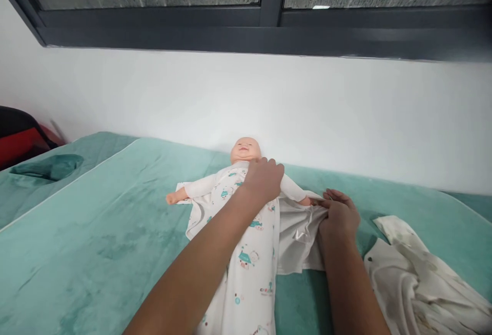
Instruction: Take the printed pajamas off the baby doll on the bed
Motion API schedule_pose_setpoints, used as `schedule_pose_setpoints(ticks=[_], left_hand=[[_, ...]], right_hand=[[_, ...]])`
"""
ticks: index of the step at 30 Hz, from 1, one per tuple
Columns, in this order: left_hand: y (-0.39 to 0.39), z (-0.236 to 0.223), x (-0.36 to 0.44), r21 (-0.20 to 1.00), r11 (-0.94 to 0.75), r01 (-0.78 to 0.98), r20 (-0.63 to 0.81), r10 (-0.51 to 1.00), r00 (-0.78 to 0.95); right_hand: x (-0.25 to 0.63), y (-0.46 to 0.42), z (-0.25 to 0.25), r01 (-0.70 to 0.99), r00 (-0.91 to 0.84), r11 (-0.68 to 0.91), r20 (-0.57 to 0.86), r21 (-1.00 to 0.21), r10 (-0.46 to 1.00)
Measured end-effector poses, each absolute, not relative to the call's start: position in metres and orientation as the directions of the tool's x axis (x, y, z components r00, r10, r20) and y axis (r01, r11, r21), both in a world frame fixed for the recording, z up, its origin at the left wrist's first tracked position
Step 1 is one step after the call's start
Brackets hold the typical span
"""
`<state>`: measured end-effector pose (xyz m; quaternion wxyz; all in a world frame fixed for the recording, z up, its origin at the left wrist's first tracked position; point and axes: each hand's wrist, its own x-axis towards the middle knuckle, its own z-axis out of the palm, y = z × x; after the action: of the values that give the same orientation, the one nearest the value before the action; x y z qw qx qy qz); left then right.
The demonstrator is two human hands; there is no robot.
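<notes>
A baby doll (pixel 246 150) lies face up on a teal cover, arms spread out. It is dressed in a white baby gown (pixel 246 242) printed with small teal and red figures; the gown's plain side is folded out beneath the doll's arm on the right. My left hand (pixel 265 178) is closed at the doll's shoulder near the collar, its fingertips hidden. At the right, my right hand (pixel 340 214) pinches the edge of the gown beside the doll's small hand (pixel 305 201). The other doll hand (pixel 177 196) lies bare at the left.
Crumpled white cloth (pixel 418 278) with pale markings lies at the right on the teal cover (pixel 96 232). A white wall (pixel 246 99) rises just behind the doll's head, under a dark window frame (pixel 215 32). A red and black object (pixel 23 142) stands at the far left.
</notes>
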<state>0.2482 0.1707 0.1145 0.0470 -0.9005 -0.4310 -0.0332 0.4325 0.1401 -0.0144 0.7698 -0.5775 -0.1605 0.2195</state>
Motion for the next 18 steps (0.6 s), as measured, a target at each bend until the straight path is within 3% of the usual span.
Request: schedule_pose_setpoints(ticks=[4,18], left_hand=[[0.171,0.124,0.227,-0.042,-0.570,0.820,0.141,0.809,0.570],[0.167,0.147,0.176,0.080,-0.548,0.833,0.187,0.829,0.528]], right_hand=[[0.445,0.138,-0.016,-0.285,0.878,0.271,-0.137,-0.919,0.458],[0.447,0.145,-0.020,-0.200,0.874,0.263,-0.050,-0.944,0.483]])
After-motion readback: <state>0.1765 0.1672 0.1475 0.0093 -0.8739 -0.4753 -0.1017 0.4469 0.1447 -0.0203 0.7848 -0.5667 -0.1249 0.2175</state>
